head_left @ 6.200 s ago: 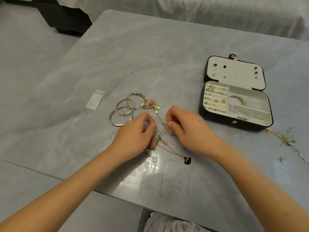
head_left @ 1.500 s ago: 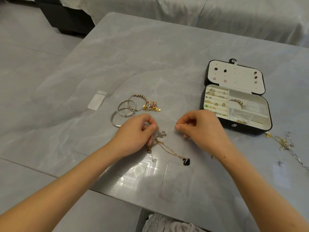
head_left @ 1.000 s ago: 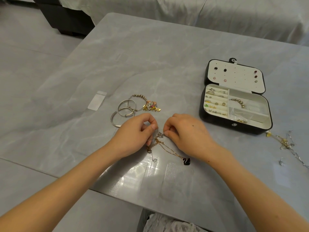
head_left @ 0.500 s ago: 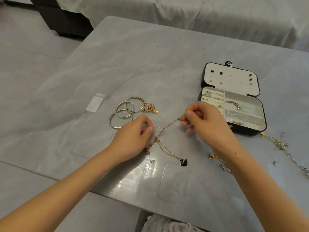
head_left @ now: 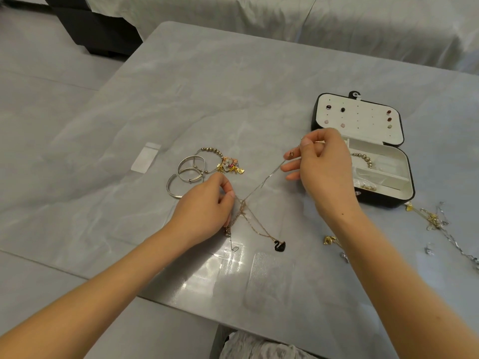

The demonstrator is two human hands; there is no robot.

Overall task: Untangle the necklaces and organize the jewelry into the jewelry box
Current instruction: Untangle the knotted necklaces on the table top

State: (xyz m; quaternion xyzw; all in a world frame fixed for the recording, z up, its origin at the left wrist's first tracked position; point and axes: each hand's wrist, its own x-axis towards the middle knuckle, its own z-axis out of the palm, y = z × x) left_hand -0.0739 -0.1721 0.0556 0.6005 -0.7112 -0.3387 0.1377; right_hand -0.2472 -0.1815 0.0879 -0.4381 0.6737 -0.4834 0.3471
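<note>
At centre frame we pinch the tangled necklaces point(head_left: 243, 207) with our left hand point(head_left: 204, 206) while our right hand point(head_left: 321, 164) grips one chain end beside the jewelry box point(head_left: 383, 200); pulling harder could tighten the knot.

Bare forearms point(head_left: 103, 294); mottled grey-white garment point(head_left: 259, 345) at lap.

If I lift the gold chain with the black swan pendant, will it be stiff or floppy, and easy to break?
Probably floppy: the gold chain lies in loose curves on the table. The black swan pendant would likely swing as its heavy end. It looks fine and runs into the tangle at the left hand, so pulling may snag it.
</note>
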